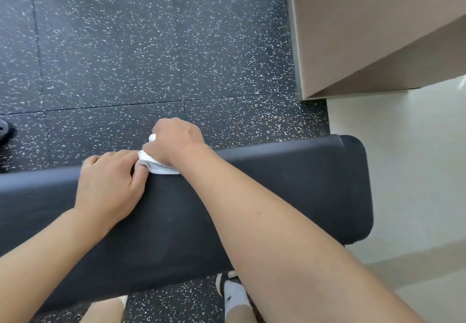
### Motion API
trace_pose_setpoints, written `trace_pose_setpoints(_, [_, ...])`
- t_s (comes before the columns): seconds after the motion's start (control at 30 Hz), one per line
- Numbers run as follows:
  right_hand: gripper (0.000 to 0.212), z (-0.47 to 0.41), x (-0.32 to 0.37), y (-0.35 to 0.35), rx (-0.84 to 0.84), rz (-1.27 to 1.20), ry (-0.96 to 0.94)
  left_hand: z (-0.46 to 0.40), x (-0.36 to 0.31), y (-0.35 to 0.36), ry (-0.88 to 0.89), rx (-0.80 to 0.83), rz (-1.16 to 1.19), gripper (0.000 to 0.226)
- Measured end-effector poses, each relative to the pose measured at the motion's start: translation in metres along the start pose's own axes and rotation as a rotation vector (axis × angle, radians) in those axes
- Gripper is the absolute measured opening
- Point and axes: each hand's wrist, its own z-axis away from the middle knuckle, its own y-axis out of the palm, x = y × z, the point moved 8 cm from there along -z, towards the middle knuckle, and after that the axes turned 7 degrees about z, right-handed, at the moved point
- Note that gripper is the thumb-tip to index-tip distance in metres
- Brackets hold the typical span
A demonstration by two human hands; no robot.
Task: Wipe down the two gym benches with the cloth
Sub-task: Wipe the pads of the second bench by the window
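Note:
A black padded gym bench [290,191] runs across the lower half of the view, and its right end stops near the pale floor. My right hand [176,141] is at the bench's far edge, shut on a bunched white cloth [157,166] that presses against the pad. Just left of it, my left hand [111,184] lies palm down on the pad. Its fingertips touch the cloth's edge and curl over the far side. Only one bench is in view.
Black speckled rubber floor tiles [151,45] lie beyond the bench. A tan wall corner [365,33] stands at the upper right above pale flooring [416,159]. My sock and shoe [233,295] show below the bench. A dark object [5,128] sits at the left edge.

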Motion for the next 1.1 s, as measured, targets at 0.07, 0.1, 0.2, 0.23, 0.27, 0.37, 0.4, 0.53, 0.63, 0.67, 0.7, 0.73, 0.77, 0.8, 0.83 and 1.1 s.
trace_pose_setpoints(0.07, [0.023, 0.016, -0.047, -0.017, -0.035, 0.005, 0.021, -0.006, -0.046, 0.016, 0.049, 0.023, 0.012, 0.028])
trace_pose_setpoints(0.1, [0.023, 0.025, -0.072, -0.026, -0.054, 0.015, 0.035, -0.01, -0.071, 0.024, 0.078, 0.033, 0.02, 0.027])
trace_pose_setpoints(0.2, [0.025, 0.05, -0.147, -0.053, -0.105, 0.058, 0.074, -0.025, -0.145, 0.053, 0.17, 0.069, 0.019, 0.035])
trace_pose_setpoints(0.23, [0.023, 0.057, -0.172, -0.062, -0.126, 0.064, 0.088, -0.03, -0.169, 0.064, 0.207, 0.083, 0.008, 0.04])
trace_pose_setpoints(0.27, [0.02, 0.065, -0.198, -0.071, -0.147, 0.068, 0.102, -0.034, -0.191, 0.074, 0.244, 0.099, -0.007, 0.043])
trace_pose_setpoints(0.37, [0.022, 0.09, -0.271, -0.097, -0.188, 0.108, 0.169, -0.044, -0.227, 0.093, 0.279, 0.101, -0.056, 0.051])
trace_pose_setpoints(0.4, [0.024, 0.098, -0.295, -0.105, -0.185, 0.123, 0.207, -0.046, -0.229, 0.095, 0.262, 0.08, -0.07, 0.05])
trace_pose_setpoints(0.53, [0.026, 0.118, -0.355, -0.124, -0.18, 0.145, 0.352, -0.046, -0.22, 0.096, 0.204, 0.04, -0.087, 0.044])
trace_pose_setpoints(0.63, [0.022, 0.115, -0.346, -0.122, -0.217, 0.181, 0.34, -0.048, -0.223, 0.097, 0.193, 0.05, -0.093, 0.042])
trace_pose_setpoints(0.67, [0.021, 0.112, -0.336, -0.121, -0.242, 0.168, 0.325, -0.048, -0.224, 0.098, 0.2, 0.053, -0.095, 0.041])
trace_pose_setpoints(0.7, [0.019, 0.107, -0.321, -0.117, -0.26, 0.151, 0.298, -0.048, -0.225, 0.097, 0.206, 0.053, -0.094, 0.041])
trace_pose_setpoints(0.73, [0.016, 0.102, -0.302, -0.112, -0.27, 0.135, 0.262, -0.049, -0.224, 0.097, 0.211, 0.052, -0.094, 0.04])
trace_pose_setpoints(0.77, [0.014, 0.095, -0.28, -0.105, -0.272, 0.118, 0.225, -0.049, -0.223, 0.097, 0.213, 0.049, -0.096, 0.039])
trace_pose_setpoints(0.8, [0.014, 0.087, -0.258, -0.097, -0.258, 0.099, 0.192, -0.049, -0.221, 0.098, 0.211, 0.043, -0.096, 0.038])
trace_pose_setpoints(0.83, [0.018, 0.079, -0.238, -0.088, -0.235, 0.086, 0.168, -0.05, -0.22, 0.098, 0.201, 0.034, -0.092, 0.036])
trace_pose_setpoints(1.1, [0.027, 0.078, -0.238, -0.088, -0.17, -0.006, 0.016, -0.052, -0.221, 0.1, 0.196, 0.039, -0.096, 0.038])
